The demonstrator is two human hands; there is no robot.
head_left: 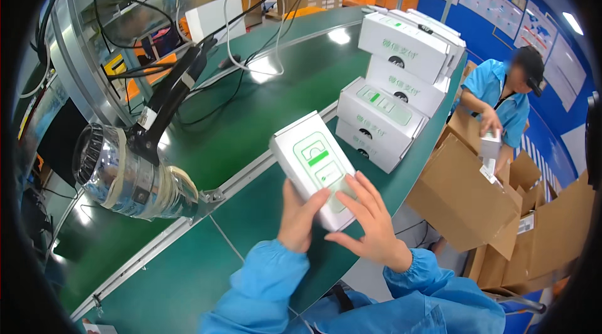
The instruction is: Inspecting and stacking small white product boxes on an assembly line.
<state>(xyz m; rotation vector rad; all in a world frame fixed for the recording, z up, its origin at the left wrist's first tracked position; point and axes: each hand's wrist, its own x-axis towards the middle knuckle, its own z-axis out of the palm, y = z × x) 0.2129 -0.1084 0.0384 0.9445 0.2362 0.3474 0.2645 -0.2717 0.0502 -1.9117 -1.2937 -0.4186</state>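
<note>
Left hand (298, 220) grips a white box (311, 159) above the green surface (182, 277); right hand (371, 228), fingers spread, touches its face

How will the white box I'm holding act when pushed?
The white box probably stays stiff, given its straight, crisp edges. Laid on its broad face, it likely won't roll or tip. Its smooth-looking sides may slide easily.

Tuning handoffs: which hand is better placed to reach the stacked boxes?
Likely the right hand: it's nearer the stacked boxes, spread over the face of the held box; the left hand grips its side.
</note>
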